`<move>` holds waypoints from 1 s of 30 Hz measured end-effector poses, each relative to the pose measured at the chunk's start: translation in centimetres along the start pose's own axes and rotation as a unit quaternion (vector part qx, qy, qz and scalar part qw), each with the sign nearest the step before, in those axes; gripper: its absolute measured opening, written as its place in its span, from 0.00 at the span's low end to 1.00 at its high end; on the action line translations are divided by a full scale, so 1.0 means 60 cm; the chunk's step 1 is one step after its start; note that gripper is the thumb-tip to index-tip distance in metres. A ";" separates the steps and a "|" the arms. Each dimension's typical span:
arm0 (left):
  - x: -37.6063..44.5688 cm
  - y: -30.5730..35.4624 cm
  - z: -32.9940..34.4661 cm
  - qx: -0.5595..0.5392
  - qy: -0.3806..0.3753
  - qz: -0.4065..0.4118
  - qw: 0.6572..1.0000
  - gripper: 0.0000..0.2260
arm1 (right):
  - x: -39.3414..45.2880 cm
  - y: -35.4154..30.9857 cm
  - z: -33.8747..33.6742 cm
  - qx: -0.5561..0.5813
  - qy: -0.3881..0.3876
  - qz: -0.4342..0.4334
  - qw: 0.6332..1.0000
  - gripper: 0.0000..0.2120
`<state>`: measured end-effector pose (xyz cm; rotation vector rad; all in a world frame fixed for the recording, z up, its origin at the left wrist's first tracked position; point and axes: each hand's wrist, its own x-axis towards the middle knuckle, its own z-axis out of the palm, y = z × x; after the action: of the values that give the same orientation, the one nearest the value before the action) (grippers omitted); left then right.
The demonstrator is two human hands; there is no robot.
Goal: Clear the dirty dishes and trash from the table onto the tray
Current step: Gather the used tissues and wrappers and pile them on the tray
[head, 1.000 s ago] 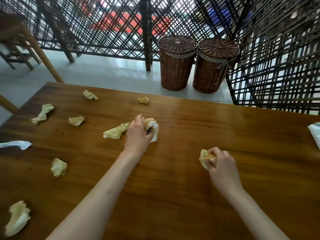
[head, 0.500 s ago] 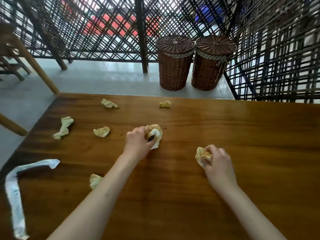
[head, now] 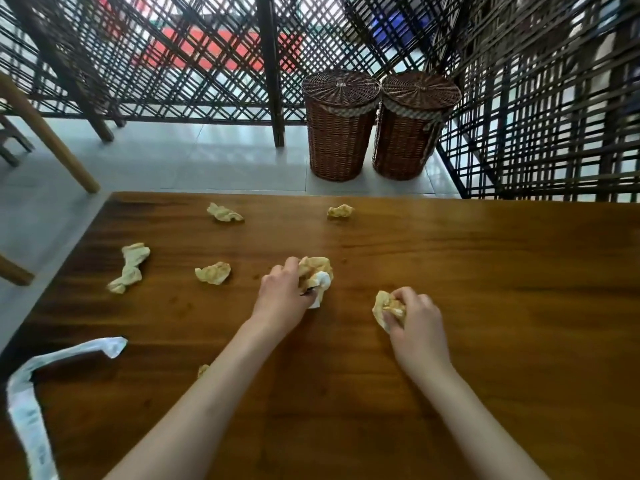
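wooden table [head: 485, 306], hands gripping crumpled napkins [head: 315, 271], one scrap [head: 202, 370] seemingly arm-hidden

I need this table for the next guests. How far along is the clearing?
Early. No tray shows in this view, so nothing looks delivered yet. In hand: the left hand grips a bundle of wads; the right hand grips one crumpled napkin. Left on the table: four loose wads, a scrap by the left forearm, and a long white wrapper.
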<state>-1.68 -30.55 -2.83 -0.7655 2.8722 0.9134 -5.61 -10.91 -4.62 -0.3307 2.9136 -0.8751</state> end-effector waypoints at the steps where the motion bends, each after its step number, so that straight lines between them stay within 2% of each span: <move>1: 0.000 -0.002 -0.004 -0.006 0.000 -0.001 1.000 0.18 | 0.008 -0.008 0.004 0.002 -0.002 -0.003 1.000 0.11; 8: 0.019 -0.016 -0.026 -0.045 0.048 0.007 0.998 0.21 | 0.123 -0.069 0.025 0.022 0.008 -0.025 0.999 0.22; 14: 0.040 -0.035 -0.037 -0.065 0.087 0.004 0.994 0.21 | 0.212 -0.110 0.058 -0.022 -0.010 -0.070 0.997 0.15; 19: 0.051 -0.054 -0.042 -0.080 0.102 -0.008 0.992 0.20 | 0.256 -0.134 0.079 -0.057 -0.042 -0.102 0.992 0.17; 25: 0.054 -0.076 -0.056 -0.093 0.109 -0.013 0.990 0.19 | 0.297 -0.151 0.093 -0.113 -0.076 -0.113 0.984 0.13; 30: 0.048 -0.082 -0.067 -0.096 0.122 -0.010 0.988 0.21 | 0.293 -0.153 0.101 -0.114 -0.047 -0.116 0.986 0.10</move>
<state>-1.50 -37.52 -2.64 -0.9853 3.0063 1.1852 -20.21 -25.63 -4.91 -0.7188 2.9293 -0.5296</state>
